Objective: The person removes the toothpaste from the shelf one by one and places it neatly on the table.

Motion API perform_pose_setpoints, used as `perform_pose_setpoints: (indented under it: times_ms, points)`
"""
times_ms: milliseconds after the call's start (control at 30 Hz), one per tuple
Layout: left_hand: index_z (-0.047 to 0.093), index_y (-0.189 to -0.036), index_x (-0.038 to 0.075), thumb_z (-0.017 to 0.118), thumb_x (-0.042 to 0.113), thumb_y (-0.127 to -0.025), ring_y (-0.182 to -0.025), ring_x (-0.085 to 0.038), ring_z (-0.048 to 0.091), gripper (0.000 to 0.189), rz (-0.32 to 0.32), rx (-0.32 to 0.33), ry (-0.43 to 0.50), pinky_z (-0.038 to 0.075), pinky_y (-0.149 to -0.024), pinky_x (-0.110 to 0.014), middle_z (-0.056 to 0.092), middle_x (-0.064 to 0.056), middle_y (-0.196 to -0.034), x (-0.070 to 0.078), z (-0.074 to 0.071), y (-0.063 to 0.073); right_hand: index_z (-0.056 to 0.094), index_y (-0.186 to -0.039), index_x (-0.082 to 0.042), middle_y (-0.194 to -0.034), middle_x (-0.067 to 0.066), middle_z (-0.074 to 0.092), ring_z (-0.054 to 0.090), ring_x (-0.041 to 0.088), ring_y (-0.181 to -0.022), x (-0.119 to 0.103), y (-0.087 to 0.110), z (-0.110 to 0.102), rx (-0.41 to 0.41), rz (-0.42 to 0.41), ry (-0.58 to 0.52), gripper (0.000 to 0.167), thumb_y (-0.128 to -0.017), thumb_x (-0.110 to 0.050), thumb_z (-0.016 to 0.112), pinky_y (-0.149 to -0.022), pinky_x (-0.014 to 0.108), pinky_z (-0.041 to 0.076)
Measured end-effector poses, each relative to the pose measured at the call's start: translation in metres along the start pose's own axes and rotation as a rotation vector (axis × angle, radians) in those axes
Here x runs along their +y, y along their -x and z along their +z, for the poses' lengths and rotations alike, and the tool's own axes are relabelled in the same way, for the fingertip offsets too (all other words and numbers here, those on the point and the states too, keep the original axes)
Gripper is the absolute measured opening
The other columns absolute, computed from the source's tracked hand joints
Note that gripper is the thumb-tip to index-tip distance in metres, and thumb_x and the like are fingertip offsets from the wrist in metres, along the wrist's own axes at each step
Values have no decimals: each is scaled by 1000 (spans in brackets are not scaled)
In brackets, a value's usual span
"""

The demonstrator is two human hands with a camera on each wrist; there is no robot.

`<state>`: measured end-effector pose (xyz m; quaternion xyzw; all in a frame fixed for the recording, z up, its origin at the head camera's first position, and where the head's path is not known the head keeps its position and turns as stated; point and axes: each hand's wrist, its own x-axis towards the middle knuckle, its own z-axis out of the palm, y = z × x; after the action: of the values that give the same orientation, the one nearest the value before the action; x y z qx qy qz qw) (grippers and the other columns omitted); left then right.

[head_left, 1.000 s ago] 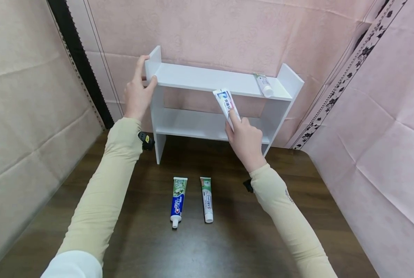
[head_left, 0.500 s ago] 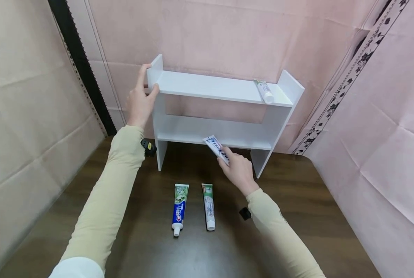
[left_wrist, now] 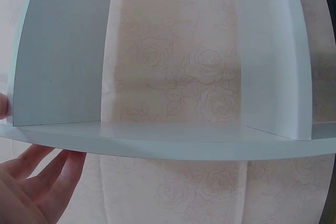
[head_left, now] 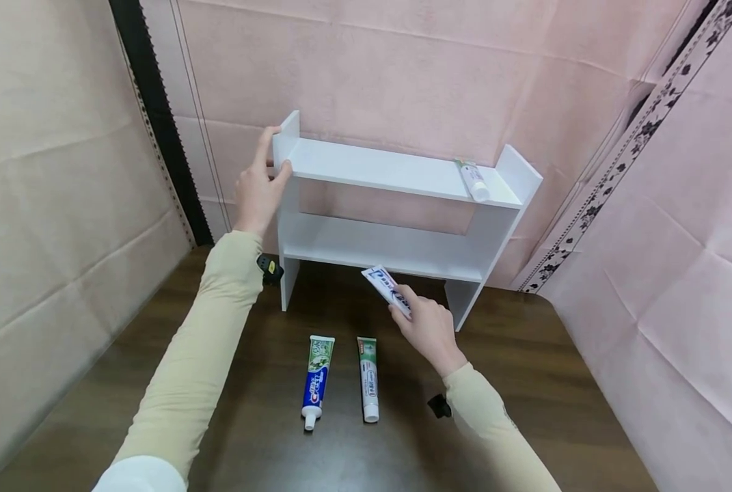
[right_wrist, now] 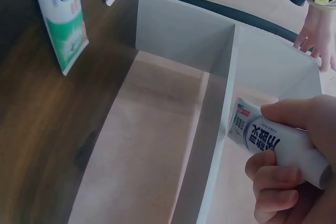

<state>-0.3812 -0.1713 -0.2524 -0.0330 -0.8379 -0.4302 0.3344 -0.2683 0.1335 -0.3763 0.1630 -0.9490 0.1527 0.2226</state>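
Observation:
A white two-tier shelf (head_left: 378, 184) stands at the back of the table. My left hand (head_left: 258, 195) grips its left side panel near the top, thumb in front; in the left wrist view several fingers (left_wrist: 50, 179) lie against the outside of the panel. My right hand (head_left: 428, 328) holds a white toothpaste tube (head_left: 385, 288) with dark lettering, thumb on one side, fingers curled on the other. The tube's flat end points toward the front edge of the lower board (head_left: 341, 263). Another toothpaste tube (head_left: 473, 182) lies on the top board at the right.
On the brown table (head_left: 242, 424) lie a blue and green toothpaste tube (head_left: 317, 383) and a white and green toothpaste tube (head_left: 368, 379), side by side, caps toward me. Pale cloth walls (head_left: 64, 205) enclose the table at left, back and right.
My right hand has come down with the toothpaste tube from between the boards to the lower board's front edge. The left hand keeps its grip on the panel; the head view has tilted slightly.

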Motion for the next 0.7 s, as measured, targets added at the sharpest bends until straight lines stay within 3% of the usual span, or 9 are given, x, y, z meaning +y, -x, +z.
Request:
perform_pose_setpoints:
  times_ms: [367,700]
  points:
    - [26,-143,54,44,41,-97,-87,-32,66,51,-15,0,-14,41,-65,-35,66,-16,-122,2,-3,-2,62,-126,-18,-87,10,73,45,13,-50,15,25,14,-98,66,-7,38,-90,-31,66,-44,25,31]
    - [26,-143,55,44,40,-98,-89,-32,66,51,-22,-17,-15,42,-67,-36,65,-17,-123,2,-1,-1,66,-114,-13,-86,12,71,50,18,-55,34,47,40,-256,174,91,30,-87,-28,67,-45,30,35]
